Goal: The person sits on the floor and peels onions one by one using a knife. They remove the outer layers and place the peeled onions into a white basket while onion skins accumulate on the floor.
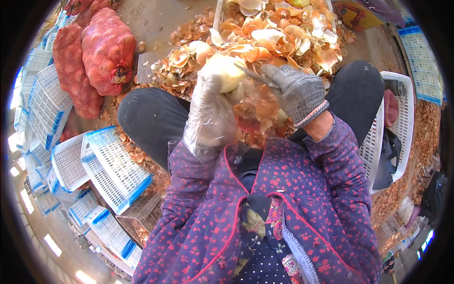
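Note:
My left hand [214, 106], in a clear plastic glove, grips a pale peeled onion [227, 72] above my lap. In a grey knitted glove, my right hand [296, 90] holds a knife [257, 76] whose blade points left and touches or nearly touches the onion's right side. The knife's handle is hidden in my fist. Below and beyond both hands lies a heap of brown onion skins [276, 46], some spilling between my legs. Part of the heap fills a pale crate [218, 16] ahead of me.
Red mesh sacks of onions [108, 49] stand at the far left. White-and-blue plastic crates [115, 167] are piled along my left. At my right sits a white basket [408, 124] with dark cloth inside. A loose onion [141, 46] lies near the sacks.

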A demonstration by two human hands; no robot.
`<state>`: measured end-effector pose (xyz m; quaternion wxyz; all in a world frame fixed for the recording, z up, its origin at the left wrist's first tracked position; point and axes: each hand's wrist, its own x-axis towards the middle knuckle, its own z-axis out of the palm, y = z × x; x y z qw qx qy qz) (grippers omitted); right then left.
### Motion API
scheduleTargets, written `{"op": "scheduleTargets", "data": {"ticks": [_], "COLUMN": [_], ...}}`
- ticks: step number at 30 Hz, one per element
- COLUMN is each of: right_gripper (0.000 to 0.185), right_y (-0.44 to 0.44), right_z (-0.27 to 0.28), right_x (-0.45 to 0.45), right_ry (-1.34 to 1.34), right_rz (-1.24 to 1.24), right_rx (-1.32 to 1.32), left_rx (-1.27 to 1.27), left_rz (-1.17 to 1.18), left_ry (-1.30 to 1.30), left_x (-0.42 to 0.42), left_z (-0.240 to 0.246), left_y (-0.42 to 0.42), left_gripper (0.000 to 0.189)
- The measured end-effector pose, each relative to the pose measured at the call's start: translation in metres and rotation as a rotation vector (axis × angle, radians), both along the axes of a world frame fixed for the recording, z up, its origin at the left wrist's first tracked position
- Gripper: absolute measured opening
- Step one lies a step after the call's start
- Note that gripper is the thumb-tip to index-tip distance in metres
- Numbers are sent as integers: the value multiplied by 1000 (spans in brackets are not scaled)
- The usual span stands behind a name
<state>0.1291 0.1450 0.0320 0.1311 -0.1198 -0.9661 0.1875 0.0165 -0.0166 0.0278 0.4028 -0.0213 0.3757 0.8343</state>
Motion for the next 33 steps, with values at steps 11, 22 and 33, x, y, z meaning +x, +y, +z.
{"op": "scheduleTargets", "data": {"ticks": [11,22,33], "right_gripper": [40,26,31], "right_y": [-16,-18,11], "right_z": [-3,-5,10], "right_x": [-4,-17,-34], "right_ry": [-113,-138,-559], "right_rz": [-27,-99,232], "right_rx": [104,75,-390], "left_rx": [-20,-155,-442], "left_rz": [78,225,171], "left_ry": [136,395,748], "left_x": [0,3,-10], "left_z": [-4,9,-2], "left_y": [4,17,8], "left_gripper": [52,66,78]}}
